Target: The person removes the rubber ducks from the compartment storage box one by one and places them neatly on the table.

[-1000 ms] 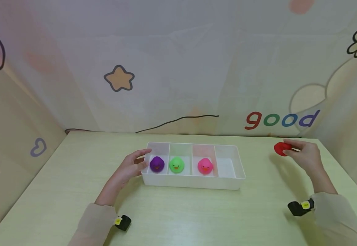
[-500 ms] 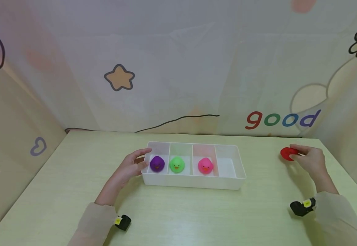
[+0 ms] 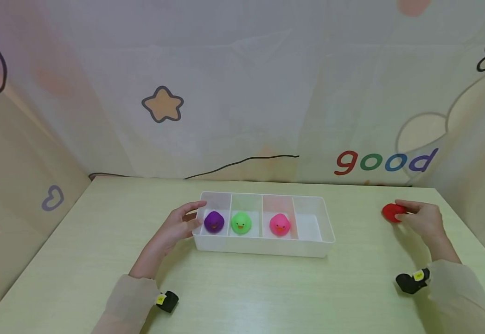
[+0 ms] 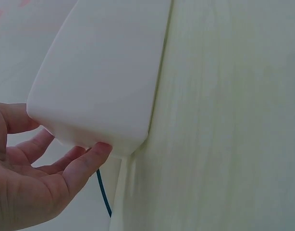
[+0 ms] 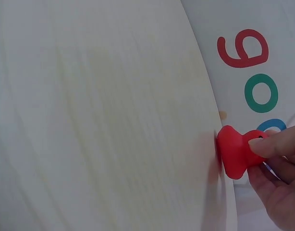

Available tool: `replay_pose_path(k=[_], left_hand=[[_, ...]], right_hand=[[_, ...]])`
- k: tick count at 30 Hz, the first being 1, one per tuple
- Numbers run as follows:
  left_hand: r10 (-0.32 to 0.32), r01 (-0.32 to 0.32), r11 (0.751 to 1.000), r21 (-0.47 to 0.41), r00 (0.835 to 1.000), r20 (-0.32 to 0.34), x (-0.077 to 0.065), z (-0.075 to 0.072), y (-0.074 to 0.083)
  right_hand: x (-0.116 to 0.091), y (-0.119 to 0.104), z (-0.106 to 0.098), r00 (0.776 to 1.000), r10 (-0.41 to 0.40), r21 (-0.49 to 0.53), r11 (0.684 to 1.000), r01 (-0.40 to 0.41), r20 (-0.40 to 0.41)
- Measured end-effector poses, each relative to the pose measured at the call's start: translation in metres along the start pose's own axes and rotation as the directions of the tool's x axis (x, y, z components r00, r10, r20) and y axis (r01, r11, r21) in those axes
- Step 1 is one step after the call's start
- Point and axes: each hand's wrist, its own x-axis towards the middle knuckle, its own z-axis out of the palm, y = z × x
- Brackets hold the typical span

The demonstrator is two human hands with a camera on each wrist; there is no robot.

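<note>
Pinching a red rubber duck [image 3: 392, 213], the right hand [image 3: 424, 220] is out by the far right corner of the table [image 3: 246, 287], thumb on one side of the toy's head and fingers on the other in the right wrist view! That duck's wide base sits right up against the tabletop or just above it; whether the two touch, I cannot tell. And over to the white divided tray [image 3: 261, 247], set near the table's far edge around the middle, where the left hand [image 3: 177, 223] grips the left end, fingers and thumb around the end wall and rim.

So what's the score? Three in, by the look of it: the purple duck [image 3: 213, 220] in the purple-tinted compartment [image 3: 217, 200] at the tray's left edge, the green duck [image 3: 241, 220] in the green-tinted compartment [image 3: 246, 202] next door, the pink duck [image 3: 280, 221] in the pink-tinted compartment [image 3: 277, 204] after that. All three lie towards the tray's front edge. At the right edge, the fourth compartment [image 3: 308, 227] shows no duck, and the red one is well apart from it. Call it three places filled, one unfilled, one duck in hand!
</note>
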Motion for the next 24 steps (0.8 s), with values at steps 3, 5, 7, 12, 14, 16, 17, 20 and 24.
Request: replay_pose_path(k=[3, 5, 7, 12, 14, 16, 17, 20, 24], left_hand=[[0.002, -0.002, 1.000, -0.005, 1.000, 0.000, -0.0001, 0.0004, 0.0003], [0.001, -0.001, 1.000, -0.005, 1.000, -0.003, 0.0000, 0.0006, 0.0004], [0.000, 0.000, 1.000, -0.005, 1.000, -0.003, 0.0002, 0.0006, 0.0004], [0.004, -0.004, 1.000, -0.017, 1.000, 0.003, 0.0003, 0.0005, -0.0003], [0.007, -0.007, 1.000, -0.021, 1.000, 0.004, 0.0003, 0.0005, -0.0004], [0.006, -0.006, 1.000, -0.020, 1.000, 0.003, 0.0003, 0.0006, -0.0004], [0.005, -0.005, 1.000, -0.019, 1.000, 0.002, 0.0003, 0.0006, -0.0004], [0.002, -0.002, 1.000, -0.010, 1.000, 0.002, 0.0007, 0.0007, 0.0000], [-0.004, 0.004, 1.000, -0.003, 1.000, 0.002, 0.0013, 0.0007, 0.0002]], right_hand=[[-0.0013, 0.0002, -0.0005, 1.000, 0.003, 0.012, 1.000, -0.003, 0.008], [0.0000, 0.0025, -0.0004, 1.000, 0.013, 0.023, 1.000, -0.014, 0.017], [0.0012, 0.0048, -0.0009, 0.999, 0.024, 0.028, 0.999, -0.025, 0.028], [0.0017, 0.0064, -0.0024, 0.998, 0.045, 0.035, 0.998, -0.047, 0.054], [0.0017, 0.0064, -0.0028, 0.997, 0.042, 0.033, 0.998, -0.044, 0.057], [0.0016, 0.0064, -0.0030, 0.997, 0.037, 0.032, 0.999, -0.039, 0.060], [0.0016, 0.0065, -0.0031, 0.998, 0.033, 0.033, 0.999, -0.035, 0.061], [0.0011, 0.0070, -0.0036, 0.997, 0.024, 0.031, 0.999, -0.026, 0.069], [-0.0002, 0.0068, -0.0055, 0.997, -0.010, 0.026, 1.000, 0.008, 0.082]])
